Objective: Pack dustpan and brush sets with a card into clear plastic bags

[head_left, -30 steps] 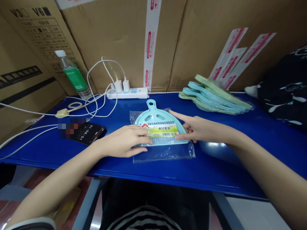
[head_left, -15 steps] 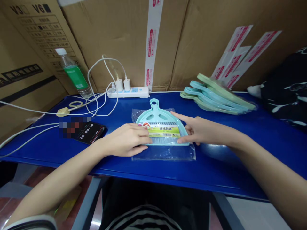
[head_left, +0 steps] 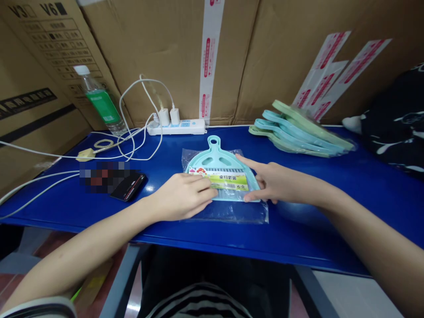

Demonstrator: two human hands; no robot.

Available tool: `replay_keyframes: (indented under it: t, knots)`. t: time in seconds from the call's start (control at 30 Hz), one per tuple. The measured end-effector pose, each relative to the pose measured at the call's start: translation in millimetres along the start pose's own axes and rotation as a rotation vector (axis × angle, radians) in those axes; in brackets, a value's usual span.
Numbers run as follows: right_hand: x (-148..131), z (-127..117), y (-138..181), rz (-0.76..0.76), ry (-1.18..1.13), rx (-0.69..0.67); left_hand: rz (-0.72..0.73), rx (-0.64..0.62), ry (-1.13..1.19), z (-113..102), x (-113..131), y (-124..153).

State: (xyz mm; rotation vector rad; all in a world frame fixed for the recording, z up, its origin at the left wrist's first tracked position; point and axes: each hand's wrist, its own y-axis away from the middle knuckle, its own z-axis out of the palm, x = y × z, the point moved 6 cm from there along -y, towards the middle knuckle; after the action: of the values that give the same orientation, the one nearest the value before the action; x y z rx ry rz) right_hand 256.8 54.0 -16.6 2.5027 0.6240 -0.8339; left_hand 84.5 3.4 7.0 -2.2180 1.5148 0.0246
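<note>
A light-blue dustpan (head_left: pixel 214 155) lies flat before me in a clear plastic bag (head_left: pixel 238 214), its looped handle pointing away. Across its front is a yellow-green printed label (head_left: pixel 232 179), with what look like brush bristles under it. My left hand (head_left: pixel 185 194) lies over the lower left of the package, its fingers bent together on the label and hiding that corner. At the right rim, my right hand (head_left: pixel 268 179) grips the dustpan, index finger along the upper edge and thumb on the lower corner. The other right fingers curl underneath, partly hidden.
Several bagged green and blue dustpans (head_left: pixel 298 132) are stacked at the back right. A white power strip (head_left: pixel 179 128) with chargers and loose cables stands at the back. On the left are a bottle (head_left: pixel 102 106) and a phone (head_left: pixel 129 187). Cardboard (head_left: pixel 165 48) walls the table's rear.
My left hand has slid slightly right across the label, covering more of it. My right hand keeps its place at the right rim. The dustpan has barely moved.
</note>
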Motion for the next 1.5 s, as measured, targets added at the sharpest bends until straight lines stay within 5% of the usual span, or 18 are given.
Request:
replay_keyframes:
  t: [0.43, 0.6, 0.87, 1.27, 1.5]
  knots:
    - [-2, -6, 2, 0.001, 0.277, 0.088, -0.007, 0.075, -0.07, -3, 6, -4]
    - [-5, -9, 1, 0.025, 0.458, 0.229, 0.027, 0.12, -0.089, -5, 8, -5]
    - [-10, 2, -2, -0.078, 0.441, 0.411, 0.064, 0.077, -0.098, 0, 9, -6]
    - [-1, 2, 0, 0.028, 0.423, 0.263, 0.041, -0.208, 0.11, 2, -2, 3]
    - [4, -14, 6, -0.06, 0.317, 0.197, -0.02, -0.294, 0.192, 1, -8, 6]
